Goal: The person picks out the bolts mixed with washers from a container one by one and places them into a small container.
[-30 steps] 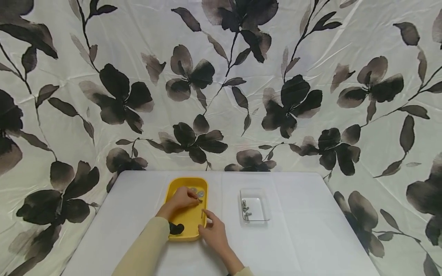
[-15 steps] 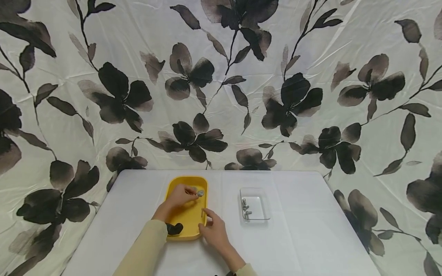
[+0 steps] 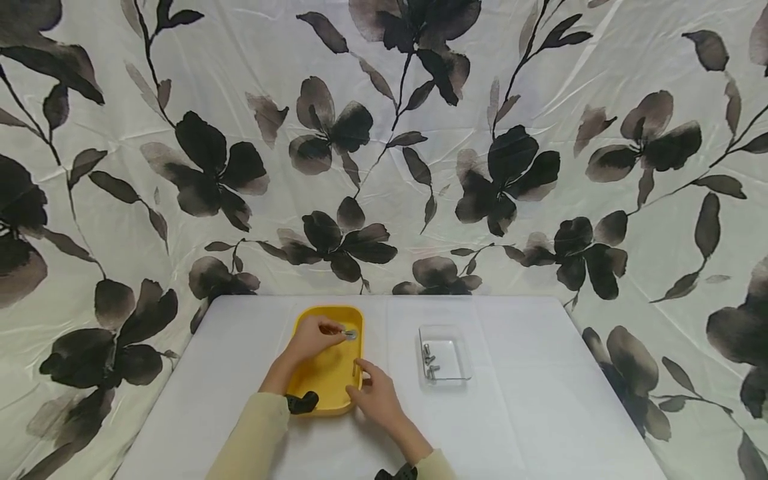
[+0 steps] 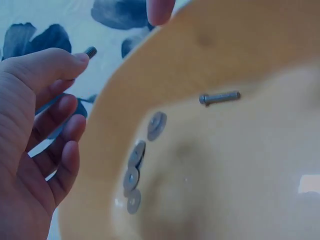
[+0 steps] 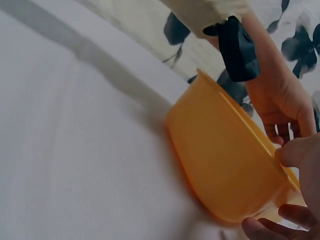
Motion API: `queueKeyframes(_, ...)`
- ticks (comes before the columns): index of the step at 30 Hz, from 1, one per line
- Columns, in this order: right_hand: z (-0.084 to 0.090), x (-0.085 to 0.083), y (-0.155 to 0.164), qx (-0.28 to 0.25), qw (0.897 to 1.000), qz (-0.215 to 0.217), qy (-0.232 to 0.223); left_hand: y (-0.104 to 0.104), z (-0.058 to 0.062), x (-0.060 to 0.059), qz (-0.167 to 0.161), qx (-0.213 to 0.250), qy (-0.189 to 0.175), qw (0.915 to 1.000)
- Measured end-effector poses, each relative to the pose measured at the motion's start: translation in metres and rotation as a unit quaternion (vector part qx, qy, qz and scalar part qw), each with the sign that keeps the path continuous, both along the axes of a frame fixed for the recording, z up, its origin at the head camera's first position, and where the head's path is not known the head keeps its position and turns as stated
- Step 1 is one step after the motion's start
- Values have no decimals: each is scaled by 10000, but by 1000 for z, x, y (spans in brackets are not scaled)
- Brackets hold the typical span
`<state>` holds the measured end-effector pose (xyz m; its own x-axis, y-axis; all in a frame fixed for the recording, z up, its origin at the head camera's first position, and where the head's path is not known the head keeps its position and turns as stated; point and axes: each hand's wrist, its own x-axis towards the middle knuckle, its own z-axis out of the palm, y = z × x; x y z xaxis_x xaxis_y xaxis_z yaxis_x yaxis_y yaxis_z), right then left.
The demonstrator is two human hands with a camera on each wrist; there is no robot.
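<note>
My left hand (image 3: 315,339) is over the far part of the yellow tray (image 3: 327,390). Its thumb and forefinger pinch a bolt (image 4: 90,52), whose threaded end sticks out past the thumb; the rest is hidden. Below lie several flat metal washers (image 4: 131,178) along the tray's end. Another bolt (image 4: 220,97) rests on the tray floor by its side wall, near the right hand. My right hand (image 3: 378,397) holds the tray's right rim, its fingers spread along the edge and outer wall.
To the right of the tray stands a clear plastic box (image 3: 459,379) with several bolts at its left side. Both sit on a white-covered table (image 3: 528,400). A floral cloth (image 3: 384,147) hangs behind the table's far edge.
The left hand has lifted and shifted slightly toward the tray's far end, carrying the bolt over the washers. The right hand stays at the tray rim.
</note>
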<state>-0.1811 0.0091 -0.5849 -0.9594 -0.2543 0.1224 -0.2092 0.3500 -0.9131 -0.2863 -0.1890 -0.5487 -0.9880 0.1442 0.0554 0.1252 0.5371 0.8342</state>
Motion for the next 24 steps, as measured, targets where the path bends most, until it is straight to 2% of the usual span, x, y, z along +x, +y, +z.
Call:
queueKeyframes(4,8,-2,10,137,9998,108,41,7,8,5,-106,335,231,9991)
queueKeyframes(8,15,-5,19,349,9993,63,127,15,14,9,-195,451,370,9981)
queueKeyframes(15,23,-11,37,423,9982,34,427,31,19,13,-295,513,332,9977)
queueKeyframes(19,25,-14,51,433,9969,-180,624,46,21,10,-524,575,320,9965)
queueKeyframes(24,24,-14,67,531,9947,-390,786,63,20,10,-537,485,162,9972)
